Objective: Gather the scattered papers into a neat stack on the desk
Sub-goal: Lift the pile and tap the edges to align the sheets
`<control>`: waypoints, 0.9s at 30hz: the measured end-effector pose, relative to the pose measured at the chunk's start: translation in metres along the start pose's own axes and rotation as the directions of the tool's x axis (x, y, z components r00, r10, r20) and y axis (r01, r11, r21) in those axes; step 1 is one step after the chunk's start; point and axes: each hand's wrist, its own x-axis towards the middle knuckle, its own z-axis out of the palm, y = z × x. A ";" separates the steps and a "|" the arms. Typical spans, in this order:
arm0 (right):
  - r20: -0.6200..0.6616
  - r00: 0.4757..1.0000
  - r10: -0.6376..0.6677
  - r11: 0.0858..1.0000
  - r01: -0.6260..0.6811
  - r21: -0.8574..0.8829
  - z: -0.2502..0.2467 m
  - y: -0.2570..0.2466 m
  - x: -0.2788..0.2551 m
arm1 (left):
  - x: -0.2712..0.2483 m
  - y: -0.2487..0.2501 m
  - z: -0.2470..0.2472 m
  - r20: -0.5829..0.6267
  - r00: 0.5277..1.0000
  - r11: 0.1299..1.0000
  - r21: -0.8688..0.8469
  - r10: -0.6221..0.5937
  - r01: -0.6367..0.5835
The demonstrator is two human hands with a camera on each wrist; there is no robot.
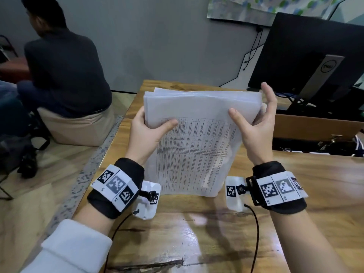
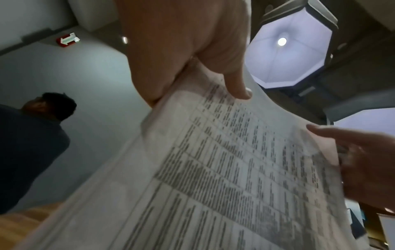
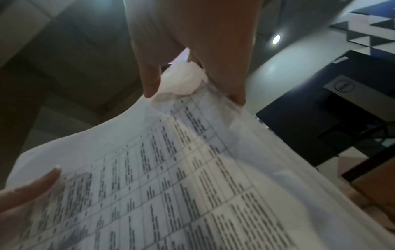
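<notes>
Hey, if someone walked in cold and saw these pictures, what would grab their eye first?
First, the stack of papers, printed with dense tables, held upright on the wooden desk at centre, the left hand and right hand each pinching a side. Next, the black monitor at far right and a seated person at far left.

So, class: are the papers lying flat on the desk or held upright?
Upright. The papers stand on their bottom edge on the desk, gripped by the left hand and right hand.
</notes>
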 end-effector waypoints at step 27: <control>-0.035 0.989 0.142 0.970 -0.132 0.206 0.001 -0.002 0.017 | 0.013 0.013 0.005 0.071 0.989 0.991 0.023 0.129 -0.131</control>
